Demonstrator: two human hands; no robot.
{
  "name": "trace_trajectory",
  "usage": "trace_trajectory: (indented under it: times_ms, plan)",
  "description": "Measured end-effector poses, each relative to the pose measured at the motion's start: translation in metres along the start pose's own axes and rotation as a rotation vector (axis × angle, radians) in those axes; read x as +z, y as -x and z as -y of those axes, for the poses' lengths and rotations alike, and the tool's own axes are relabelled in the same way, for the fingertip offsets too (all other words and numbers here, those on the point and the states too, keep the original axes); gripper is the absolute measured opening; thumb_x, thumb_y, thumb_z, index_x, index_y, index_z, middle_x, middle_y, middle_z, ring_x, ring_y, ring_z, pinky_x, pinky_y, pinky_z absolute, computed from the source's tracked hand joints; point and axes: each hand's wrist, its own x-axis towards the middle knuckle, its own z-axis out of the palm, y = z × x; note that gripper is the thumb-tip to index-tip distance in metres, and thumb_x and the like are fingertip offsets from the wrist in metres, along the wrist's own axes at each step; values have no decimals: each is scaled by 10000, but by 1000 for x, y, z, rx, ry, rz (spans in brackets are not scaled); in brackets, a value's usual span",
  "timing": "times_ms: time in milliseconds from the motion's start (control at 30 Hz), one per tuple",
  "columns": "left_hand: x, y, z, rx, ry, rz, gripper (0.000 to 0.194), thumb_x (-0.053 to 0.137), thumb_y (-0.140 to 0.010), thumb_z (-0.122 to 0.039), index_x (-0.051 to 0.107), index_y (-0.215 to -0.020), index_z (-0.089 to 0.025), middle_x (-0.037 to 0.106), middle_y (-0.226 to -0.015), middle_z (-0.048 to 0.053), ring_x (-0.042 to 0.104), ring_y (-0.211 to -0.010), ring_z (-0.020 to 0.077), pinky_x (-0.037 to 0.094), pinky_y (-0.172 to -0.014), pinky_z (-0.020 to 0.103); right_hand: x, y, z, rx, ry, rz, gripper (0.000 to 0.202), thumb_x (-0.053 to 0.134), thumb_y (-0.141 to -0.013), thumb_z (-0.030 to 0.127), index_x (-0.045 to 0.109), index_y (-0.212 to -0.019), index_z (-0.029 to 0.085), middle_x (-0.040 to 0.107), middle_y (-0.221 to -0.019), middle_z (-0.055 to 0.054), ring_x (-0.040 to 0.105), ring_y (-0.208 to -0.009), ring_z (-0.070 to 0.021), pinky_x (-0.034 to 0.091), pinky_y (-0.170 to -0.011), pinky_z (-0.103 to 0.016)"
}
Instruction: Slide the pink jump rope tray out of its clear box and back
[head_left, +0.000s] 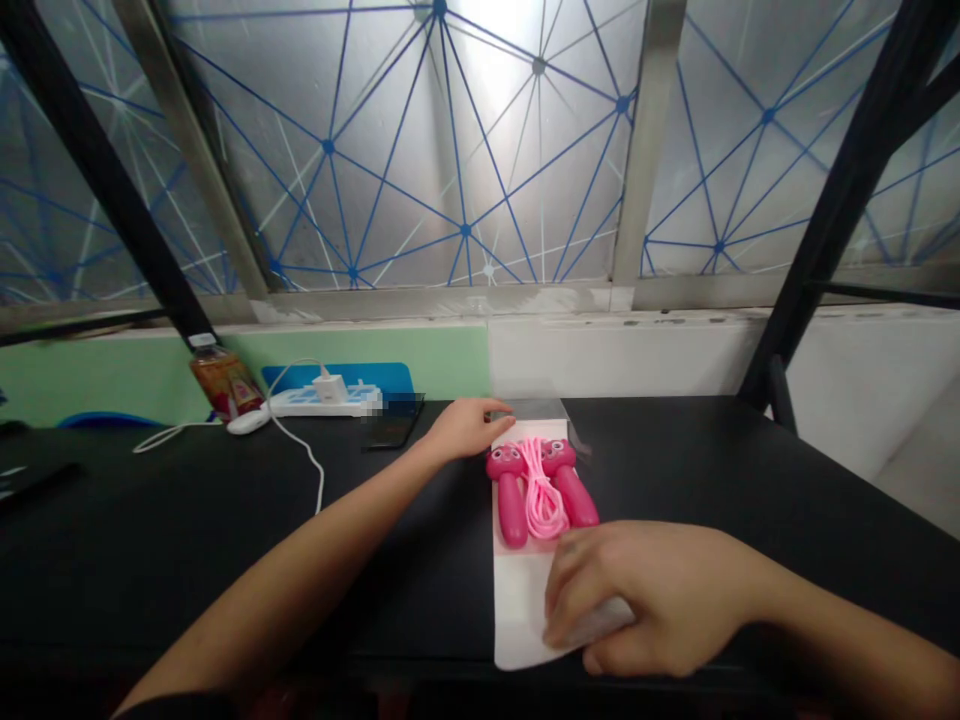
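A pink jump rope (547, 500) lies on a white card (517, 610) on the black table, its cord coiled between two darker pink handles with small animal faces. Clear plastic (536, 410) shows at the far end of the card. At that far left corner rests my left hand (465, 428), thumb and forefinger apart and reaching over the edge; its other fingers are mostly hidden. My right hand (652, 590) is closed over the card's near right part, fingers curled on it and the thumb at the edge. Part of the card lies hidden beneath that hand.
Behind my left arm are a dark phone (394, 422), a white power strip (322, 402) with a plugged-in charger (330, 388), and a white cable (311, 455). A drink bottle (225, 378) leans at the back left. Black frame posts (817, 220) flank the table before patterned windows.
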Motion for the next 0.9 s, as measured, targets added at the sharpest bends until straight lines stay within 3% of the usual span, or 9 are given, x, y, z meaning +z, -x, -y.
trace_trajectory:
  times_ms: [133, 233, 333, 400, 433, 500, 633, 900]
  plan:
    - [5, -24, 14, 1, -6, -14, 366, 530, -897, -389, 682, -1169, -195, 653, -1239, 79, 658, -994, 243, 484, -894, 318, -7, -1, -3, -32, -146, 83, 439, 700, -807, 247, 632, -1234, 171, 681, -1161, -82, 620, -1060, -205, 458, -950, -303]
    - [3, -25, 12, 24, -3, -39, 375, 482, -928, -364, 656, -1200, -173, 604, -1308, 96, 596, -1127, 240, 436, -978, 319, -17, 3, -9, 41, -212, 21, 389, 684, -832, 332, 651, -1188, 181, 691, -1110, -70, 645, -944, -189, 498, -847, -284]
    - [-8, -7, 0, 58, -9, -104, 382, 437, -953, -358, 619, -1231, -170, 569, -1341, 99, 520, -1219, 233, 383, -1028, 335, -25, 7, -26, 212, -140, -288, 242, 524, -936, 348, 678, -1036, 190, 704, -896, -36, 633, -784, -166, 501, -728, -284]
    - [-16, 14, -11, 91, -22, -107, 326, 451, -941, -359, 666, -1110, -181, 665, -1156, 85, 601, -1049, 223, 446, -904, 324, -25, 9, -42, 363, 83, -552, 236, 475, -949, 322, 667, -1015, 202, 677, -842, -37, 608, -738, -171, 477, -678, -299]
    - [-19, 24, -16, 100, -20, -63, 310, 451, -938, -364, 682, -1050, -190, 690, -1055, 68, 623, -945, 209, 461, -822, 306, -24, 10, -51, 422, 246, -620, 214, 506, -929, 324, 667, -1001, 203, 661, -852, -48, 592, -731, -177, 461, -668, -308]
    - [-23, 45, -25, 88, -16, 1, 314, 487, -917, -407, 666, -1062, -193, 692, -901, 47, 620, -793, 187, 443, -692, 275, -18, 10, -66, 482, 420, -642, 249, 532, -917, 375, 654, -1041, 197, 629, -904, -71, 574, -730, -182, 448, -669, -321]
    - [-20, 75, -30, 46, -35, 123, 465, 551, -860, -542, 630, -1149, -186, 665, -753, 29, 580, -631, 170, 354, -545, 250, 0, 0, -80, 513, 409, -610, 389, 574, -891, 435, 582, -1194, 192, 577, -1004, -91, 570, -780, -191, 460, -692, -327]
    - [-16, 87, -16, 78, -64, 153, 439, 542, -862, -561, 714, -1062, -210, 700, -786, 51, 596, -641, 176, 346, -555, 250, 18, -19, -83, 419, 248, -643, 261, 573, -900, 377, 626, -1088, 204, 558, -877, -45, 558, -754, -172, 470, -710, -325]
